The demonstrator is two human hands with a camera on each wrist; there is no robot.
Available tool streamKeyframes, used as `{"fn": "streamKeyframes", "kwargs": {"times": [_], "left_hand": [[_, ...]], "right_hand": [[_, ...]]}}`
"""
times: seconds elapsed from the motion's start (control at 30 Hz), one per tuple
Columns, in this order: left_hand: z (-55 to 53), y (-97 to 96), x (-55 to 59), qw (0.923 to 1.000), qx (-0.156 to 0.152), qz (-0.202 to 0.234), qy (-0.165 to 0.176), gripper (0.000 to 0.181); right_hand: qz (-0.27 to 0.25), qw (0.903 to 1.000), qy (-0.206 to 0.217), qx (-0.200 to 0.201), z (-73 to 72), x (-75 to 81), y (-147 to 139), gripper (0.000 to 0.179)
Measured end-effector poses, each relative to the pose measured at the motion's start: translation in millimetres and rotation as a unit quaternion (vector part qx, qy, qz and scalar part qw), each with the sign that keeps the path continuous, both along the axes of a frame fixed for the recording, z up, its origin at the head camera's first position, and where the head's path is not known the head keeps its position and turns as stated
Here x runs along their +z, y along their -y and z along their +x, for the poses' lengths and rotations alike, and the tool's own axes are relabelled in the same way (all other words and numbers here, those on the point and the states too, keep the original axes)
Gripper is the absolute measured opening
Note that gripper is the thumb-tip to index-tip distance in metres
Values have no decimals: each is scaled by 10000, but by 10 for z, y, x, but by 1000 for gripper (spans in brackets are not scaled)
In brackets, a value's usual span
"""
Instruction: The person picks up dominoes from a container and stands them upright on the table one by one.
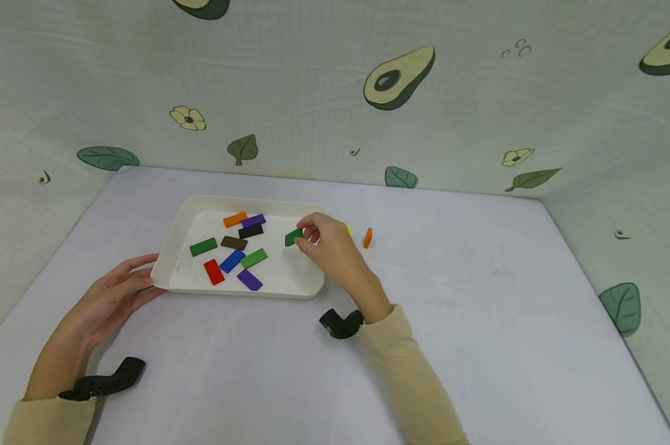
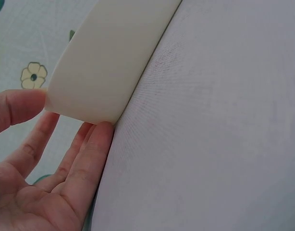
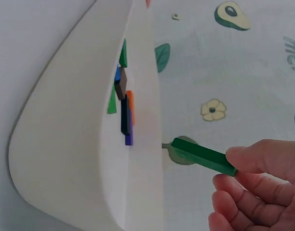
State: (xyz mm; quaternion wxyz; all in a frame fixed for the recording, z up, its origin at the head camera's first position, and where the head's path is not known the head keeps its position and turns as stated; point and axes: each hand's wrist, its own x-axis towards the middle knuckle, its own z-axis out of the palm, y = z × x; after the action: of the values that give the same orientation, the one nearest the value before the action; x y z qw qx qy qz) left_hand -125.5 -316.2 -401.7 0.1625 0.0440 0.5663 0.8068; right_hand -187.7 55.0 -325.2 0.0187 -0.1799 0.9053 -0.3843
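Note:
My right hand [image 1: 335, 250] pinches a dark green block [image 3: 202, 156] by one end between thumb and fingers. It is held above the right part of a white tray [image 1: 290, 287]. My left hand [image 1: 118, 293] is at the tray's left end, thumb on the rim and fingers against the side, holding it. Inside the tray lie several small coloured blocks, among them a red block [image 1: 214, 272], a blue block [image 1: 232, 261], a brown block [image 1: 234, 243], a black block [image 1: 251, 230] and another dark green block [image 1: 203, 246].
Right of the tray, an orange block [image 1: 368, 238] lies on the white table [image 1: 479, 309]. Beside it a yellow piece [image 1: 349, 230] shows, mostly hidden behind my right hand. A cloth [image 1: 313, 93] printed with avocados and leaves borders the table.

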Motion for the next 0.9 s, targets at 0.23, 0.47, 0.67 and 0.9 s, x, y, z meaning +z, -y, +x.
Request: {"fn": "streamKeyframes", "kwargs": {"times": [0.23, 0.47, 0.67, 0.9], "left_hand": [[0, -8, 7, 10000, 29, -25, -23, 41], [1, -3, 5, 9999, -8, 111, -4, 41], [3, -3, 3, 10000, -7, 60, -28, 41], [1, -6, 6, 10000, 9, -9, -63, 41]], "right_hand": [[-288, 9988, -306, -271, -11, 96, -177, 23], [-439, 9968, -431, -513, -22, 151, -338, 23], [-579, 9959, -256, -647, -37, 188, -427, 23], [-720, 9941, -144, -797, -45, 233, -572, 22]]}}
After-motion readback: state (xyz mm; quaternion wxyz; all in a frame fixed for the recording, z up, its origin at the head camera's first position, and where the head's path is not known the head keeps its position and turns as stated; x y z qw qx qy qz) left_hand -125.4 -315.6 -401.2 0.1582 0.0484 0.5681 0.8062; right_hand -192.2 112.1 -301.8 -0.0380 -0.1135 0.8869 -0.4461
